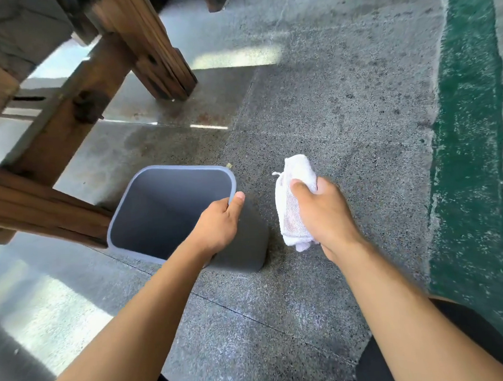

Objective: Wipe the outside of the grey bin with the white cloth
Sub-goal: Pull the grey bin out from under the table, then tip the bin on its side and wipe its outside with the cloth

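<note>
Two hands work: the left hand [220, 226] grips the grey bin [169, 213] by its rim, the right hand [324, 215] clutches the white cloth [294, 205] just beside it.

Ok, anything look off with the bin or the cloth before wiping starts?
Nothing damaged or spilled. The grey bin is tipped, held at its rim by the left hand; the right hand holds the white cloth clear of it.

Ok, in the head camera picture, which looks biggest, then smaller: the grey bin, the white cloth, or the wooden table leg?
1. wooden table leg
2. grey bin, possibly level with the leg, which is cut off at the picture's top
3. white cloth, plainly smallest
</note>
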Tool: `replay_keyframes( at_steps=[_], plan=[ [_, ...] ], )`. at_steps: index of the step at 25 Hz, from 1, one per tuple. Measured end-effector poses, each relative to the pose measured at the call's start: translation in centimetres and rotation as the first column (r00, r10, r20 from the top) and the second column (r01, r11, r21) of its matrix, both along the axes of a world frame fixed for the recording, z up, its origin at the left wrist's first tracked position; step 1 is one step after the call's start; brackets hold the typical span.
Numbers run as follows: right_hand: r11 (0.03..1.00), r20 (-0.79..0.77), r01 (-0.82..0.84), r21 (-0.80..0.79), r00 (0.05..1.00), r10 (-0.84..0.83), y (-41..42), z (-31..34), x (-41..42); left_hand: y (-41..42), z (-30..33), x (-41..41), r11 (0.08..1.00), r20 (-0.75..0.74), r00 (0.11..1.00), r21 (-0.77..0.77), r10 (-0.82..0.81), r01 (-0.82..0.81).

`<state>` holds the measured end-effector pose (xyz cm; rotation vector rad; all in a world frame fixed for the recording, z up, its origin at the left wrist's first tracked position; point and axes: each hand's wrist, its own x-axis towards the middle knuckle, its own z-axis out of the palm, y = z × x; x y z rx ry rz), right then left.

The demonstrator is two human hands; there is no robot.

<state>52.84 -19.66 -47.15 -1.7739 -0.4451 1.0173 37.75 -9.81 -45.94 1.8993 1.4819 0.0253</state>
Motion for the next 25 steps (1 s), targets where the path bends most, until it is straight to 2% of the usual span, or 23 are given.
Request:
replay_keyframes(
  at_steps=[6,10,13,17,21,25],
  plan=[
    [0.991,0.063,-0.036,0.126,0.998,0.028,0.5,1.3,-2.4,-0.6,2.2,-2.5,0.980,0.168,0.973,-0.145,0.160,-0.136],
    [0.976,0.102,-0.121,0.182,0.989,0.104,1.2,1.6,-5.8,-1.4,3.2,-3.7,0.951,0.268,0.927,-0.236,0.262,-0.200],
    [0.963,0.180,-0.171,0.211,0.975,0.133,1.3,1.7,-7.8,-1.8,4.2,-3.8,0.898,0.385,0.837,-0.361,0.388,-0.251],
    [0.953,0.217,-0.161,0.255,0.970,0.106,1.1,2.4,-9.6,-2.6,5.2,-3.4,0.820,0.445,0.747,-0.525,0.494,-0.229],
    [0.953,0.273,-0.117,0.280,0.961,0.037,1.1,3.1,-11.4,-3.1,4.8,-3.8,0.752,0.498,0.625,-0.618,0.601,-0.230],
    [0.955,0.449,-0.144,0.258,0.893,0.014,1.4,3.4,-12.8,-3.4,4.6,-3.7,0.716,0.538,0.525,-0.662,0.659,-0.220]
  ],
)
